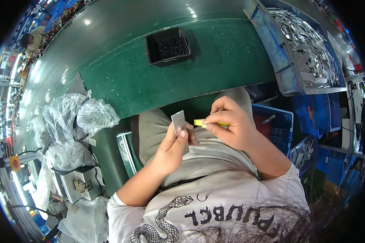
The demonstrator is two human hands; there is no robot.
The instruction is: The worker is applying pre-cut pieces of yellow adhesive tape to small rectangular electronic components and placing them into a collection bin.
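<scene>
My left hand [173, 146] is closed round a flat, light grey metal plate [178, 121], which stands tilted up over my lap. To its right, my right hand [229, 121] pinches a small yellow tool [199, 122] whose kind I cannot make out. Most of that tool lies hidden behind my fingers, and its short end points left at the plate. A small gap separates the tool's end from the plate.
A black bin [168, 56] of small dark parts stands on the green table [121, 77]. At the right is a large blue crate [280, 52] of metal strips. Plastic bags [65, 117] lie at the left, above a white machine [79, 184]. A blue basket [286, 125] sits beside my right forearm.
</scene>
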